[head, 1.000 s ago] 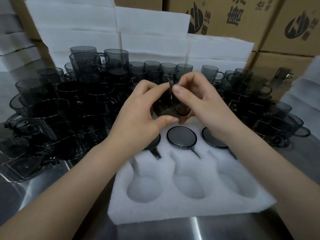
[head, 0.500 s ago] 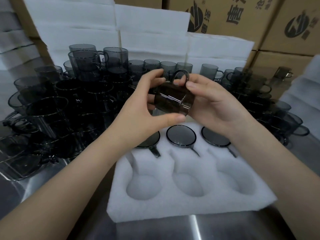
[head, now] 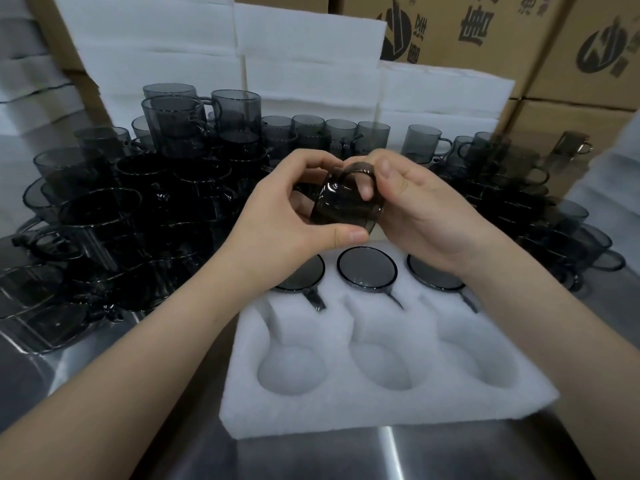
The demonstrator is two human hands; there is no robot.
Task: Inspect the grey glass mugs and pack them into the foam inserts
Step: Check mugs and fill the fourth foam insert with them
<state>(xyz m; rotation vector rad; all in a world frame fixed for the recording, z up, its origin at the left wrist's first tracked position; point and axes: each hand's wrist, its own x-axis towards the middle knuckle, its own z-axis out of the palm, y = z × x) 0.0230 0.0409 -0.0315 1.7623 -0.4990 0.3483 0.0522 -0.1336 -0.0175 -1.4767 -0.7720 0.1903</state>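
A grey glass mug (head: 343,209) lies on its side in the air above the foam insert (head: 388,407), handle on top. My left hand (head: 294,216) grips its body from the left, thumb under the rim. My right hand (head: 412,206) holds it from the right, with a finger through the handle. Three mugs sit upside down in the insert's far row, the middle one (head: 367,268) in plain sight. The three near pockets hold nothing.
Several grey mugs (head: 138,209) crowd the steel table (head: 346,459) at left, some stacked, and more (head: 540,209) stand at right. White foam sheets (head: 311,64) and brown cartons (head: 571,46) rise behind them.
The mug has turned in my hands: its handle moved from the far side to the top, and my right finger now passes through it. Both hands shifted slightly lower.
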